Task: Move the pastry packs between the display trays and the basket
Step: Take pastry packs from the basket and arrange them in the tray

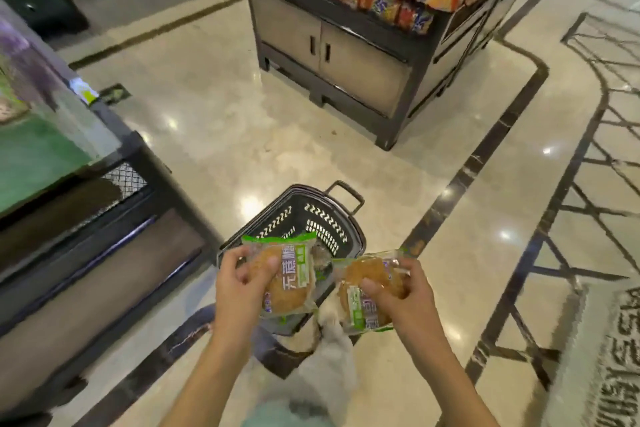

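As each hand pinches one pack above the basket (308,218), lower centre | left hand (239,284) grips left pack (287,274); right hand (405,298) grips right pack (367,291) | best lowered flat, unsqueezed.

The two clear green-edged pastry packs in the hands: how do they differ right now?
The left hand's pastry pack is upright, its green edge on top, above the black plastic basket. The right hand's pastry pack is turned, its green edge lowest, beside the rim. Both hold a round brown pastry.
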The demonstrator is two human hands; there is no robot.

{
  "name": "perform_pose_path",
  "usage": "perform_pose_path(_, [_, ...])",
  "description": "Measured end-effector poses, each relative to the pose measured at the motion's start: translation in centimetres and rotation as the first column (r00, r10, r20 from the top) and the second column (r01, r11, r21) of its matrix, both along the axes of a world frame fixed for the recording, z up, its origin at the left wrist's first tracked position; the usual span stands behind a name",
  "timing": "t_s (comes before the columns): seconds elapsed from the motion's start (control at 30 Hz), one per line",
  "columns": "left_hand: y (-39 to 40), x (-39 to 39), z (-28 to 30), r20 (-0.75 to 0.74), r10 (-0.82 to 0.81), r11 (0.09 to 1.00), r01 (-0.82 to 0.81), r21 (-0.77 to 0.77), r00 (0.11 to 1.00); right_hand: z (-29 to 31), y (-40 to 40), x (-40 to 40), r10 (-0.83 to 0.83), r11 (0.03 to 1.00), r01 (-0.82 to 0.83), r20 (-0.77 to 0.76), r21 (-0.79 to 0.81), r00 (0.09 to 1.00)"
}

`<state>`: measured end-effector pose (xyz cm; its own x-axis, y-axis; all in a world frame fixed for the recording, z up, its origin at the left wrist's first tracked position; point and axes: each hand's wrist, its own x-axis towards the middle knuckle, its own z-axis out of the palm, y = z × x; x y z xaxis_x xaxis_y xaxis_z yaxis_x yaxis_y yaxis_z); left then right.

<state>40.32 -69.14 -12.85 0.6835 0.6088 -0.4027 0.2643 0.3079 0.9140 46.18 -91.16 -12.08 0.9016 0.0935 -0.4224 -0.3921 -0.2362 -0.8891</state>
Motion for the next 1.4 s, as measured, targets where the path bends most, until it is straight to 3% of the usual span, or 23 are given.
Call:
perform_pose_path(0.13, [2.4, 4.9, -4.3, -0.065, 0.179, 0.982, -0.182, -0.041, 0.982, -2.3, 2.5, 9.1, 0.244, 0.956, -0.241, -0.001, -0.167, 0.970])
perform_pose_path(0.23, [3.5, 8.1, -7.0, -0.117, 0.276, 0.958, -0.283, -0.044, 0.954, -4.2, 4.6, 15.2, 0.463, 0.849, -0.456, -0.042, -0.267, 0.885])
perform_pose_path(0.4, [4.8, 12.2, -13.0, -0.207, 0.435, 0.897, -0.440, 0.024, 0.876, -10.9, 10.0, 23.0, 0.747, 0.541, -0.737, -0.171, -0.405, 0.643])
perform_pose_path(0.53, [5.3, 15.0, -22.2, -0.289, 0.549, 0.824, -0.565, 0.031, 0.784, -22.3, 13.7, 28.3, 0.887, 0.245, -0.838, -0.236, -0.488, 0.397])
perform_pose_path(0.67, [4.3, 17.1, -33.8, -0.392, 0.624, 0.749, -0.660, 0.054, 0.676, -38.0, 16.0, 32.3, 0.911, -0.198, -0.822, -0.410, -0.534, 0.046])
perform_pose_path(0.73, [3.7, 17.6, -40.1, -0.422, 0.627, 0.736, -0.675, 0.048, 0.654, -46.0, 16.9, 33.8, 0.874, -0.368, -0.773, -0.477, -0.517, -0.097])
perform_pose_path(0.83, [3.4, 18.5, -48.8, -0.438, 0.600, 0.754, -0.656, 0.031, 0.669, -56.8, 18.1, 34.9, 0.818, -0.538, -0.647, -0.520, -0.540, -0.245])
perform_pose_path(1.0, [3.7, 19.2, -59.2, -0.421, 0.596, 0.770, -0.636, 0.055, 0.684, -69.6, 20.0, 33.6, 0.682, -0.729, -0.464, -0.581, -0.503, -0.444])
perform_pose_path(1.1, [4.0, 18.8, -62.9, -0.429, 0.552, 0.804, -0.593, 0.047, 0.715, -73.4, 20.0, 33.4, 0.609, -0.793, -0.369, -0.634, -0.484, -0.477])
perform_pose_path(1.2, [4.7, 18.4, -64.5, -0.420, 0.528, 0.823, -0.567, 0.038, 0.738, -74.4, 18.9, 33.5, 0.625, -0.780, -0.340, -0.645, -0.525, -0.440])
perform_pose_path(1.4, [6.1, 18.5, -64.9, -0.451, 0.474, 0.859, -0.510, 0.047, 0.757, -72.5, 17.0, 33.6, 0.793, -0.594, -0.507, -0.560, -0.625, -0.238])
